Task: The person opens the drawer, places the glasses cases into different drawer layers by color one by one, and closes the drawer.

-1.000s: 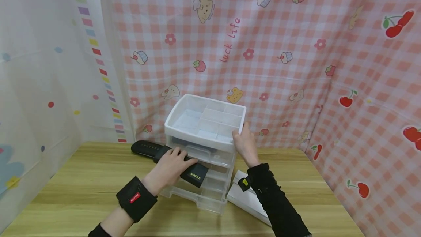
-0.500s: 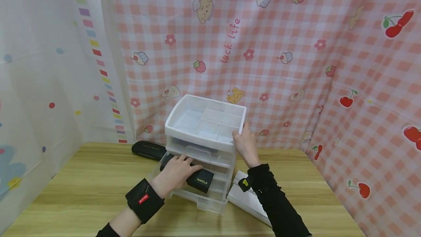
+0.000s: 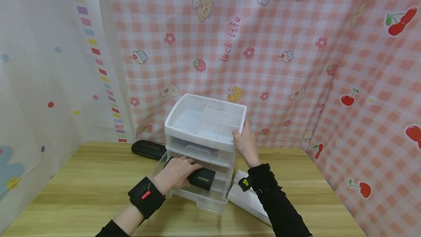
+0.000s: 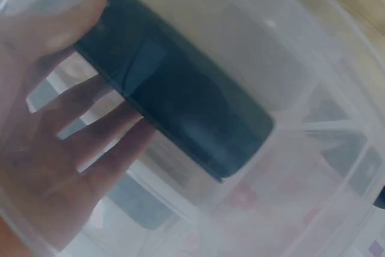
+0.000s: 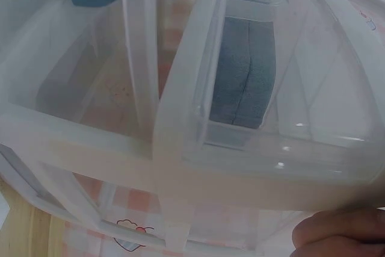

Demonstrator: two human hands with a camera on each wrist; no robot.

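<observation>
A white drawer unit (image 3: pixel 197 140) with clear drawers stands in the middle of the table. My left hand (image 3: pixel 175 173) grips a black oblong box (image 3: pixel 204 178) with gold lettering, inside the pulled-out clear drawer (image 3: pixel 212 204). Through the drawer's clear plastic, the left wrist view shows the fingers (image 4: pixel 114 118) along one long side of the box and the thumb on the other. My right hand (image 3: pixel 245 145) holds the right side of the unit at its top tray (image 3: pixel 205 138); its fingers (image 5: pixel 343 233) show at the edge of the right wrist view.
A long black object (image 3: pixel 148 149) lies at the unit's left, partly behind it. To the right, under my right forearm, is a white flat object (image 3: pixel 248 200). Another drawer holds a dark grey thing (image 5: pixel 243 70). Patterned curtains (image 3: pixel 210 46) enclose the table's back and sides.
My left hand has moved right and slightly down with the black box, which is now deeper in the pulled-out drawer. The right hand has stayed on the unit.
</observation>
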